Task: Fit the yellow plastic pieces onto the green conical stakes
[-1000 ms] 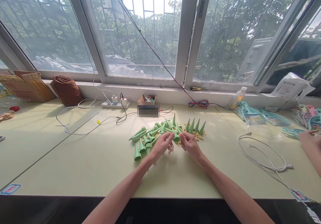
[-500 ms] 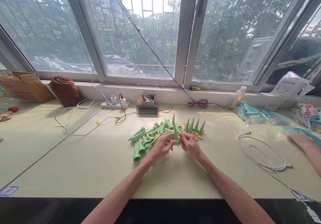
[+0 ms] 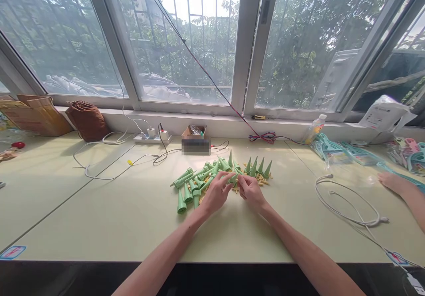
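Note:
A heap of green plastic cone spikes lies on the pale table, with several cones standing upright to its right and small yellow pieces among them. My left hand and my right hand meet in front of the heap. Both pinch one green cone between their fingertips, and whether a small yellow piece is also in the fingers I cannot tell.
A white cable loops at the right, near another person's hand and teal packaged goods. A power strip, small cardboard box, brown pouch and flat cartons line the window sill side.
My hands have drawn closer together on the green cone, which tipped from upright to lying sideways. The other person's hand at the right shifted slightly.

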The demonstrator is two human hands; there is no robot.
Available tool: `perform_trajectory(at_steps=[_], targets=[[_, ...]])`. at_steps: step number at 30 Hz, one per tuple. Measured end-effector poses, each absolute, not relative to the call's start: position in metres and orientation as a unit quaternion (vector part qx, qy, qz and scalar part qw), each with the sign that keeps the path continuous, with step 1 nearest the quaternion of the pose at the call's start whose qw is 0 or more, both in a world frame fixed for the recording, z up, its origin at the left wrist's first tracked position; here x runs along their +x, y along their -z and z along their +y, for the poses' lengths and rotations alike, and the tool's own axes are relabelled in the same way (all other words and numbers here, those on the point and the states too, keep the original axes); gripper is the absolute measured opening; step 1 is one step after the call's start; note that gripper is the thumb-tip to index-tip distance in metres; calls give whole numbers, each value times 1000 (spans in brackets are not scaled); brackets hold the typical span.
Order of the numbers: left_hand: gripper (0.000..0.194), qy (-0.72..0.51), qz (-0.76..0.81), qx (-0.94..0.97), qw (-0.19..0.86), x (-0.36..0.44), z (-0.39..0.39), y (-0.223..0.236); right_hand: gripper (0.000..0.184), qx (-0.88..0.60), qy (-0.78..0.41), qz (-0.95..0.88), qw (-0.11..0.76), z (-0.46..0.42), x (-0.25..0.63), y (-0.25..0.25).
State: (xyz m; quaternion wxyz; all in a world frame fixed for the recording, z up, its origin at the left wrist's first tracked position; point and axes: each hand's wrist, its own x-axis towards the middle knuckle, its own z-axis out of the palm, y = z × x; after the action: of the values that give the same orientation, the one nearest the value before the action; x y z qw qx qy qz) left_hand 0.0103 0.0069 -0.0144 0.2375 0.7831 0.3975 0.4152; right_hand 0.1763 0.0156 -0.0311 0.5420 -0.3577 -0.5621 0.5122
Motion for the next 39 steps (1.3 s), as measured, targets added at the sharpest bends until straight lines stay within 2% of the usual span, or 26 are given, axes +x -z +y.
perform_trajectory(at_steps=[7, 14, 21, 25, 30, 39], targets=[[40, -462, 445, 671, 373, 13, 6, 8, 49, -377, -450, -588, 556, 17, 178, 32], [50, -406, 438, 621, 509, 10, 6, 3, 47, -380, -406, -640, 530, 14, 180, 34], [59, -364, 422, 589, 585, 10, 4, 1, 46, -386, -387, -647, 532, 13, 182, 33], [55, -358, 394, 577, 619, 8, 7, 4, 44, -386, -380, -651, 532, 13, 182, 35], [50, -378, 376, 582, 614, 5, 6, -1, 47, -383, -386, -654, 526, 12, 182, 36], [40, -417, 394, 656, 490, 6, 3, 2, 54, -397, -422, -632, 515, 9, 180, 29]])
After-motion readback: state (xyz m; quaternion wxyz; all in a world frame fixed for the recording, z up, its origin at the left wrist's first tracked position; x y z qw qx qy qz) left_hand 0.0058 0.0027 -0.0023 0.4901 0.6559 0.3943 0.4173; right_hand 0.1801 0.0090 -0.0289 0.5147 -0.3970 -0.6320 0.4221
